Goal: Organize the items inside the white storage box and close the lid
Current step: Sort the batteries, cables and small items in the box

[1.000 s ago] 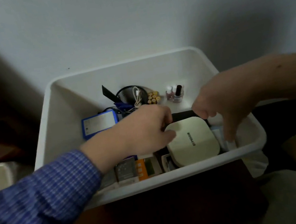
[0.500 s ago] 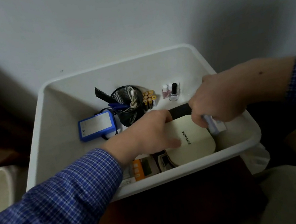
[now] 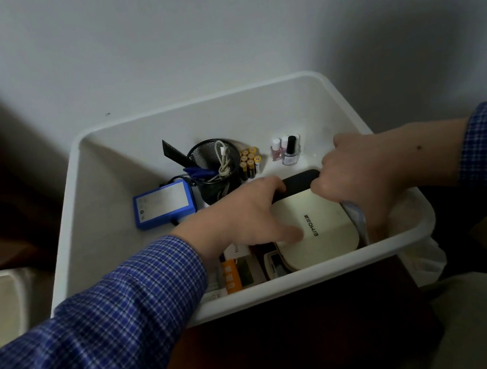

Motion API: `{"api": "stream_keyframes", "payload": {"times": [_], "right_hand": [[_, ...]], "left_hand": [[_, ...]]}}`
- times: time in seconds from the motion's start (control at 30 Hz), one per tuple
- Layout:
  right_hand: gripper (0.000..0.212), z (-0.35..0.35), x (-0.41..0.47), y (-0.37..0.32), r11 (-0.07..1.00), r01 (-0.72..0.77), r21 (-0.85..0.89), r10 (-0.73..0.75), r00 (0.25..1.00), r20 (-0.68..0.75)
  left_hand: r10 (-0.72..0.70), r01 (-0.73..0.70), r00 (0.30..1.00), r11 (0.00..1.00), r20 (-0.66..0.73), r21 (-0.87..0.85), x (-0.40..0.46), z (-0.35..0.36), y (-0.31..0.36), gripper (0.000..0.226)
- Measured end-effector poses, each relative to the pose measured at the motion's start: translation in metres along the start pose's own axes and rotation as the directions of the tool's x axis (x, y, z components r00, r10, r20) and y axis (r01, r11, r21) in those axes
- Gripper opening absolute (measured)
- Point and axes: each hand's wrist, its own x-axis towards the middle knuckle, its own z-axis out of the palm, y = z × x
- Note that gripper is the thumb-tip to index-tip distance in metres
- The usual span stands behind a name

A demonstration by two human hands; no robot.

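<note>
— Left hand (image 3: 243, 219): how is it placed?
— It is laid on the cream case (image 3: 316, 230) inside the white storage box (image 3: 192, 114), with the thumb pressed on the case's near left corner and the fingers curled over its far edge, against a black object (image 3: 297, 180) lying just behind it. The case is thus gripped.
— And the right hand (image 3: 358, 169)?
— It is curled at the case's right side, where something pale (image 3: 356, 214) is pinched between case and box wall; what that thing is cannot be told.
— Where is the box found?
— It is set on a dark brown surface (image 3: 294, 351), against a grey wall, with no lid on it.
— What else is held in it?
— A blue rectangular pack (image 3: 164, 205) is seen at the left, a black mesh cup (image 3: 215, 166) with a comb and a cord beside it, then upright batteries (image 3: 251, 162) and nail polish bottles (image 3: 286, 149) along the back. Small cartons (image 3: 234, 273) are packed at the near wall, beside the case.
</note>
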Motion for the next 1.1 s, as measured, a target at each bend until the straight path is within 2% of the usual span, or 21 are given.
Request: {"api": "stream_keyframes", "payload": {"times": [0.1,0.23,0.3,0.4,0.47,0.53,0.63,0.7,0.8,0.87,0.97,1.1], "right_hand": [[0.041,-0.003,0.005,0.002,0.997,-0.019,0.077,0.013,0.997,0.080],[0.055,-0.028,-0.007,0.010,0.981,0.060,0.184,-0.101,0.970,0.220],[0.060,-0.043,-0.018,0.016,0.977,0.051,0.208,-0.101,0.966,0.239],[0.056,-0.061,-0.035,0.032,0.946,0.026,0.323,-0.086,0.981,0.174],[0.053,-0.075,-0.047,0.043,0.877,0.045,0.479,-0.108,0.989,0.104],[0.052,-0.085,-0.052,0.049,0.762,0.117,0.637,-0.143,0.990,-0.010],[0.045,-0.085,-0.041,0.041,0.530,0.244,0.812,-0.164,0.969,-0.185],[0.049,-0.081,-0.026,0.026,0.417,0.257,0.872,-0.106,0.967,-0.234],[0.071,-0.076,0.002,0.000,0.373,0.229,0.899,0.044,0.964,-0.264],[0.073,-0.075,0.020,-0.019,0.326,0.251,0.911,0.130,0.943,-0.306],[0.056,-0.079,0.043,-0.038,0.389,0.274,0.880,0.225,0.897,-0.379],[0.032,-0.089,0.057,-0.045,0.533,0.200,0.822,0.168,0.927,-0.335]], "left_hand": [[0.003,-0.003,1.000,1.000,-0.016,0.002,-0.001,-0.002,-0.001,0.066],[-0.008,0.008,1.000,1.000,0.011,-0.029,-0.002,-0.002,-0.002,0.068],[-0.013,0.013,1.000,0.999,0.021,-0.042,-0.002,-0.002,-0.003,0.069],[-0.009,0.011,0.999,0.998,0.037,-0.054,-0.005,-0.005,-0.001,0.067],[-0.011,0.013,0.999,0.998,0.034,-0.067,-0.010,-0.011,0.001,0.064],[-0.021,0.022,0.999,0.999,-0.024,0.030,-0.021,-0.025,0.001,0.058],[-0.060,0.076,0.995,0.976,-0.081,0.204,-0.055,-0.059,-0.008,0.034],[-0.144,0.145,0.989,0.955,-0.023,0.258,-0.082,-0.078,-0.020,0.023],[-0.323,0.273,0.944,0.879,0.069,0.391,-0.112,-0.089,-0.038,0.021],[-0.392,0.312,0.916,0.825,0.080,0.470,-0.120,-0.084,-0.047,0.028],[-0.395,0.274,0.915,0.766,0.089,0.581,-0.115,-0.064,-0.063,0.035],[-0.340,0.217,0.937,0.755,0.085,0.619,-0.102,-0.047,-0.074,0.023]]}}
